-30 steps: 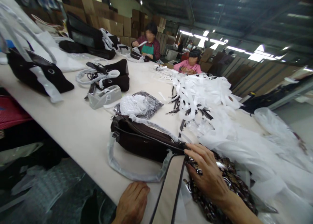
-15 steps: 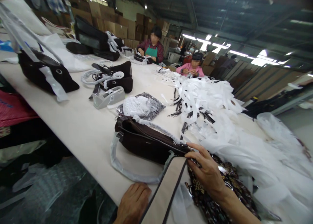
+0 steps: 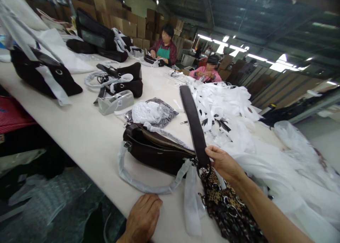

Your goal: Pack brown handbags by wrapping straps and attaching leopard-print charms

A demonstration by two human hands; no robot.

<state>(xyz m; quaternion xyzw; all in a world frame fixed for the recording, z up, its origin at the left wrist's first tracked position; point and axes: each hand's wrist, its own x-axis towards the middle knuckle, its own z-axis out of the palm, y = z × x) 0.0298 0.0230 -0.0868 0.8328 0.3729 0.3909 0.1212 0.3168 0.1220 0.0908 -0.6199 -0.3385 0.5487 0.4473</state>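
A dark brown handbag (image 3: 156,157) lies on the white table (image 3: 79,129), its opening apart and its handle wrapped in white material. My right hand (image 3: 221,161) pinches a wide dark strap (image 3: 195,126) near its lower end; the strap stands up past the bag's right end. Below that hand lies a heap of leopard-print straps with metal rings (image 3: 225,204). A white strip (image 3: 192,204) hangs beside the heap. My left hand (image 3: 146,213) rests at the table's front edge, its fingers curled together; whether anything is under them is hidden.
Beyond the bag are a plastic-wrapped packet (image 3: 152,112), a clear tape dispenser (image 3: 115,102) and more dark bags (image 3: 45,73). White strips (image 3: 228,97) pile up at the right. Two people (image 3: 164,50) work at the far side.
The strap has swung up from near my left hand, and its dark side now shows instead of the beige one. My right hand has closed on it. My left hand has barely moved.
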